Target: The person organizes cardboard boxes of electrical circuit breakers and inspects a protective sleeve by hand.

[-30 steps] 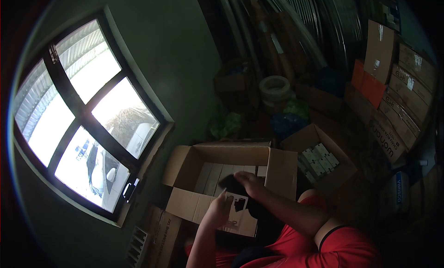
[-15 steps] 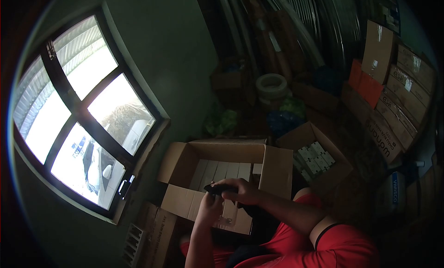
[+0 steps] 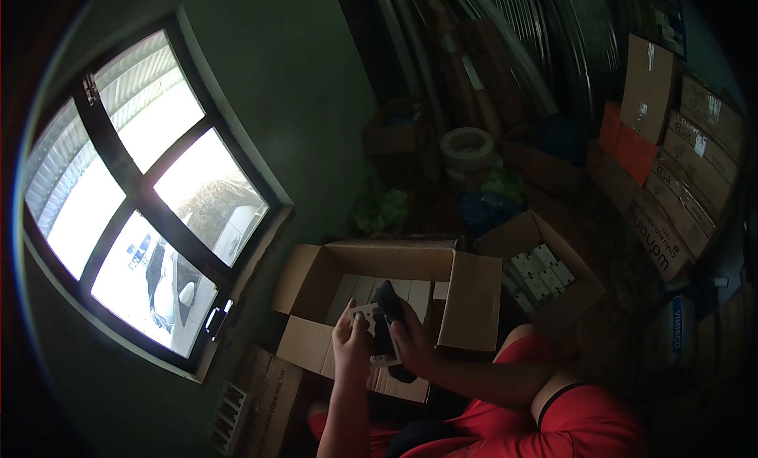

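Note:
My left hand (image 3: 350,341) holds a small white flat piece (image 3: 368,316) with dark cut-outs, just above the near flap of an open cardboard box (image 3: 312,278). My right hand (image 3: 412,339) grips a dark object (image 3: 389,306) pressed against that white piece. Both hands meet over the box's near edge. Inside the box stand several white cartons (image 3: 377,294) in a row. The dark object's exact shape is hard to make out in the dim light.
A second open box (image 3: 517,238) with small white packs sits to the right. Stacked printed cartons (image 3: 667,197) fill the far right. A white coil (image 3: 467,147) and piled goods lie behind. A barred window (image 3: 150,197) is on the left wall.
The hands have turned the white piece and dark object from lying flat to upright and lifted them slightly over the box's near edge. The view shifted a little.

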A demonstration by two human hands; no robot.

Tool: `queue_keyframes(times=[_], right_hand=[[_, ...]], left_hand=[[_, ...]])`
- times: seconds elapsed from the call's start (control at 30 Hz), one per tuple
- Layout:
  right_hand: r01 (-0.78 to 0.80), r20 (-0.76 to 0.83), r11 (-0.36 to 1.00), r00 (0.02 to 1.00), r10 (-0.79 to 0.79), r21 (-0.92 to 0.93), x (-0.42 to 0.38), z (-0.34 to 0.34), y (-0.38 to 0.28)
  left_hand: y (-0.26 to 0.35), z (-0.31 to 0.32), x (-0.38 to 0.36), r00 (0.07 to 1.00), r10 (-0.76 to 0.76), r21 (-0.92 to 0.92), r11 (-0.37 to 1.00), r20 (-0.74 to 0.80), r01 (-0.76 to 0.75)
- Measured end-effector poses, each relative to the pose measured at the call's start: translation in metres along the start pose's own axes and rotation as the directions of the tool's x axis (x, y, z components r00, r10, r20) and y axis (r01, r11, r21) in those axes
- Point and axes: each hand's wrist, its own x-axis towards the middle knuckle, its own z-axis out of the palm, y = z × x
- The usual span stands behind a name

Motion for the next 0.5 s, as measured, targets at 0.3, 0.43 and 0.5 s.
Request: queue_keyframes(times=[0.3,0.43,0.5], right_hand=[[0.252,0.090,0.967,0.965,-0.248,-0.037,0.003,-0.012,0.006],[0.308,-0.009,0.949,0.951,-0.309,-0.065,0.030,-0.046,-0.009],[0.250,-0.039,0.968,0.968,-0.248,0.027,0.028,-0.046,-0.010]], left_hand=[[-0.007,0.012,0.002,0.986,0.143,0.175,0.972,0.089,-0.157],[-0.009,0.030,-0.016,0.976,0.063,0.527,0.834,0.206,-0.165],[-0.005,0.040,-0.024,0.980,0.069,0.562,0.811,0.188,-0.164]])
